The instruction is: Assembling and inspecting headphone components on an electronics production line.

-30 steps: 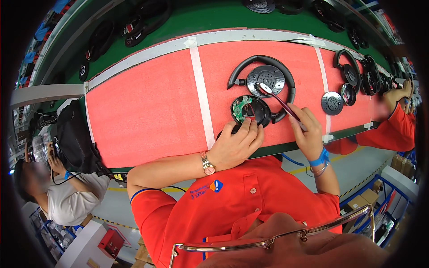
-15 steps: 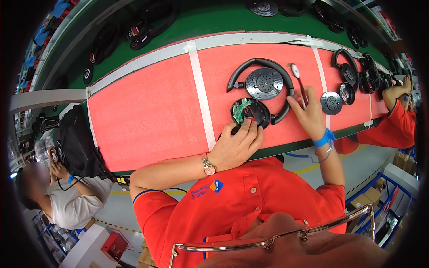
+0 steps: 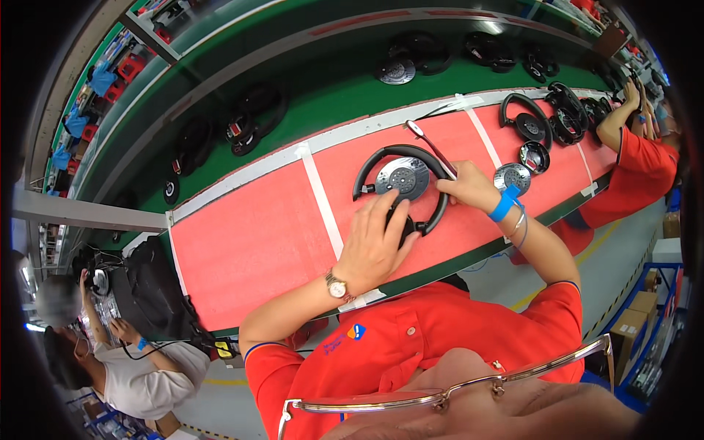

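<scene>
A black headphone (image 3: 437, 167) lies on the red mat (image 3: 257, 235), its headband curving around a round grey earcup disc (image 3: 402, 178). My left hand (image 3: 378, 242) lies over the headphone's lower earcup and grips it, hiding most of it. My fingertips reach the edge of the grey disc. My right hand (image 3: 469, 187) rests at the headband's right side. It holds a thin metal-tipped tool (image 3: 429, 143) that points up and to the left, off the headphone. There is a watch on my left wrist and a blue strap on my right.
Right of my hand lie two round earcup discs (image 3: 512, 178) and more black headphones (image 3: 528, 121). A co-worker in red (image 3: 638, 161) works at the far right. Behind the mat, a green belt (image 3: 330, 88) carries headphone parts. A black bag (image 3: 154, 293) and a seated person (image 3: 132, 367) are at lower left.
My right hand lifted the tool off the grey disc and swung it up to the right of the headband. My left hand slid forward over the lower earcup, covering it.
</scene>
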`<state>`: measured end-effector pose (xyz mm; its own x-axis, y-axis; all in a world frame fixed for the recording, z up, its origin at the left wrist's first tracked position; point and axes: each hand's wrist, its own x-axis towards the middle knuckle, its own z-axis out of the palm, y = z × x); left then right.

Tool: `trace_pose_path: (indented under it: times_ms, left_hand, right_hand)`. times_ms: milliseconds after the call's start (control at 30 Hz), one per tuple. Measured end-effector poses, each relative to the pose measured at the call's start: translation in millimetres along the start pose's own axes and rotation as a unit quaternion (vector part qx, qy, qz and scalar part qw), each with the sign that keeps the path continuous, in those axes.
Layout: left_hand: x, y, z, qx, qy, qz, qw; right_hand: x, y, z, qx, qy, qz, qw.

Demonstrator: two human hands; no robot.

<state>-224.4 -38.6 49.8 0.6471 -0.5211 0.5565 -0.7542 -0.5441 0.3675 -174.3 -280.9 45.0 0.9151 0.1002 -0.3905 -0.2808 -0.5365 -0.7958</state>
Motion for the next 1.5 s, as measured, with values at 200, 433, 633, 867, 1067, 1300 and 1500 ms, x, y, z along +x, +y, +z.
trace_pose_path:
  times_ms: [200, 433, 633, 867, 1067, 1300, 1500]
  left_hand:
    - [37.2, 18.3, 11.8, 0.03, -0.038, 0.036, 0.998]
    - [71.6, 32.3, 1.4, 0.125, -0.049, 0.123, 0.983]
    - [87.2, 51.1, -45.1, 0.059, 0.187, 0.308, 0.931]
    - [60.3, 34.3, -38.8, -0.006, 0.207, 0.35, 0.914]
    - [53.7, 34.9, -23.8, -0.026, 0.151, 0.324, 0.934]
    - [50.2, 35.6, -15.5, -0.068, 0.138, 0.289, 0.945]
    - [47.2, 30.7, -17.6, -0.062, 0.124, 0.307, 0.942]
  right_hand:
    - [-17.3, 9.5, 6.7, 0.068, -0.026, 0.081, 0.994]
    - [-57.8, -11.7, 3.9, 0.301, -0.057, 0.042, 0.951]
    - [-84.9, -36.9, -52.8, 0.401, -0.068, -0.004, 0.914]
    - [-125.8, -124.4, -153.8, 0.325, 0.082, -0.119, 0.935]
    - [-145.5, -213.7, -207.3, 0.328, 0.184, -0.168, 0.911]
    - [-88.3, -273.6, -296.4, 0.338, 0.153, -0.281, 0.885]
    - [-39.3, -332.8, -292.0, 0.365, 0.157, -0.242, 0.885]
